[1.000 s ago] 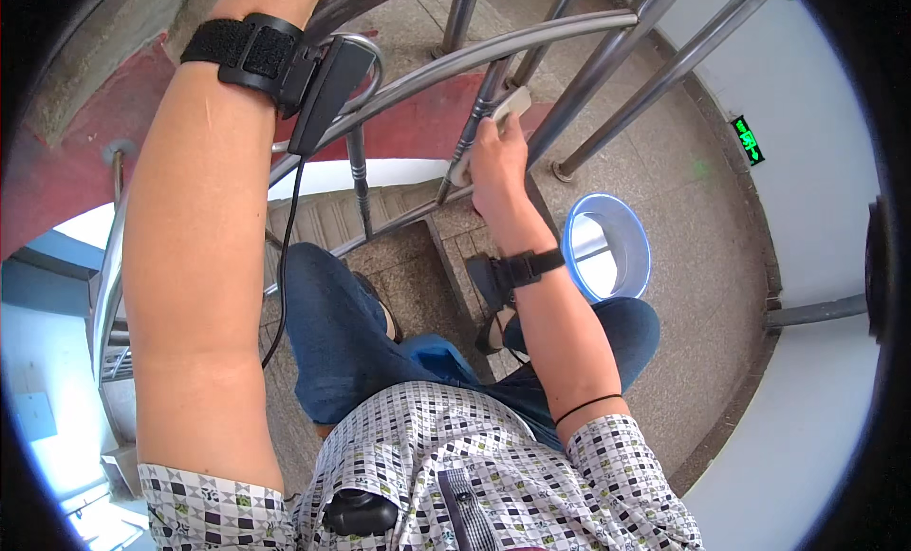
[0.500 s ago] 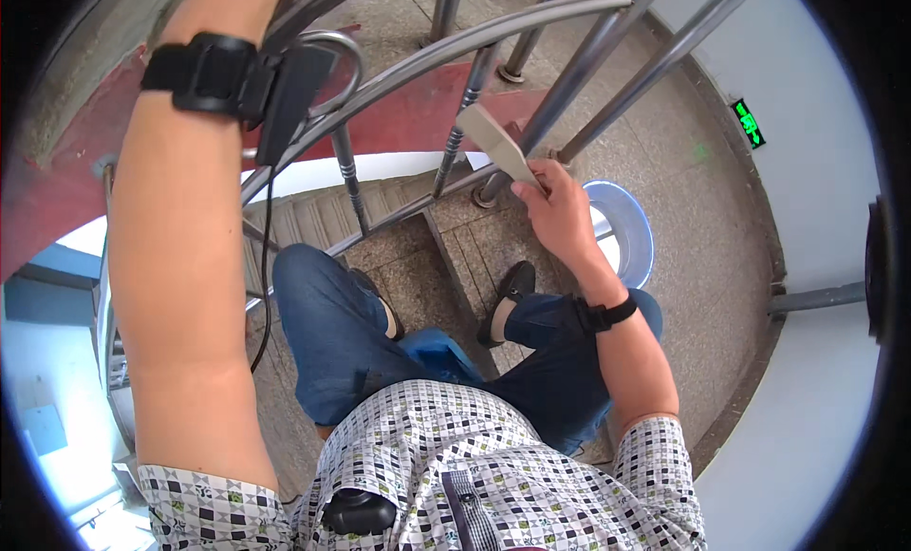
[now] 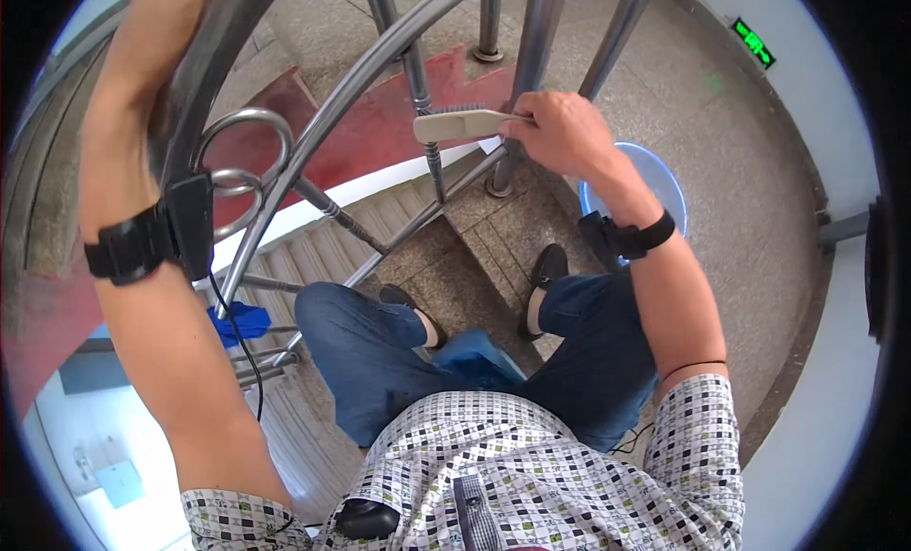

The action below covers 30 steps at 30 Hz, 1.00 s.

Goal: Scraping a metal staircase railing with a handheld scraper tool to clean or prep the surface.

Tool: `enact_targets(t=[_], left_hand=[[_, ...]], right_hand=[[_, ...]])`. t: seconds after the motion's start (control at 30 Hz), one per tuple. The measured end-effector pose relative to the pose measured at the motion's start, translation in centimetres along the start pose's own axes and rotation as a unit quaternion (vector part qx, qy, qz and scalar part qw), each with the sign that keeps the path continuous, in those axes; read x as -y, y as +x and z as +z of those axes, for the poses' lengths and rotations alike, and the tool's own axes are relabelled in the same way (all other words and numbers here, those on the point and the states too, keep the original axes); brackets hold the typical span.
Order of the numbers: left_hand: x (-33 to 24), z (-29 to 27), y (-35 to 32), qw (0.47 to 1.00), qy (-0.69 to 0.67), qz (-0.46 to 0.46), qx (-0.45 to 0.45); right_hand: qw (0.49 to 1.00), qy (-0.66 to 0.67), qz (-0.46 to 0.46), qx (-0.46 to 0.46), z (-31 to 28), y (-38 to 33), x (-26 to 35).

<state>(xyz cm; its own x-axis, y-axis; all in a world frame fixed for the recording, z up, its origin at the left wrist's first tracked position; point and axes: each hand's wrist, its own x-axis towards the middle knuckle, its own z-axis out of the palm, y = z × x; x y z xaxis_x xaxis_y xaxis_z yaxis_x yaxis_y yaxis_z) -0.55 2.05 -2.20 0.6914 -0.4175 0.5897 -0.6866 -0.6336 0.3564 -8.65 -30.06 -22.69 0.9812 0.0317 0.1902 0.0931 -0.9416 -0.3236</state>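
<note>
My right hand (image 3: 569, 131) is closed around the handle of a beige scrubbing brush (image 3: 454, 126). Short grey bristles show along the brush's far edge, close to a ribbed metal baluster (image 3: 432, 167); whether they touch it I cannot tell. At the upper left, my left hand (image 3: 171, 2) lies beside the dark handrail (image 3: 213, 72), its fingers hidden and cut off by the picture's edge. A black device is strapped on each wrist.
Curved metal railing (image 3: 346, 95) with ring ornaments runs in front of me. Stairs (image 3: 313, 257) descend beyond it. A blue-rimmed bucket (image 3: 653, 176) stands right of my knees. A blue cloth (image 3: 242, 325) hangs on the lower railing. A green exit sign (image 3: 752, 43) is on the wall.
My right hand has moved up, turning the brush from slanted to nearly level, its head farther left. My left arm has shifted left and down in view. The whole view has tilted.
</note>
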Motion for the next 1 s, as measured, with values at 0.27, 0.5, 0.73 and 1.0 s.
enact_targets(t=[0.27,0.5,0.73,1.0], left_hand=[[1.2,0.2,-0.2,0.992,-0.036,-0.115,-0.037],[-0.6,0.1,-0.3,0.978,-0.098,-0.183,0.032],[-0.4,0.5,-0.8,0.987,-0.085,-0.134,-0.014],[-0.7,0.1,-0.9,0.975,-0.098,-0.198,0.013]], right_hand=[[0.999,0.025,-0.034,-0.001,1.4,2.4,1.2],[0.998,0.031,-0.041,0.037,2.1,3.1,4.7],[0.999,0.008,-0.011,0.029,1.3,1.9,1.4],[0.999,0.012,-0.028,-0.033,0.1,0.8,0.3]])
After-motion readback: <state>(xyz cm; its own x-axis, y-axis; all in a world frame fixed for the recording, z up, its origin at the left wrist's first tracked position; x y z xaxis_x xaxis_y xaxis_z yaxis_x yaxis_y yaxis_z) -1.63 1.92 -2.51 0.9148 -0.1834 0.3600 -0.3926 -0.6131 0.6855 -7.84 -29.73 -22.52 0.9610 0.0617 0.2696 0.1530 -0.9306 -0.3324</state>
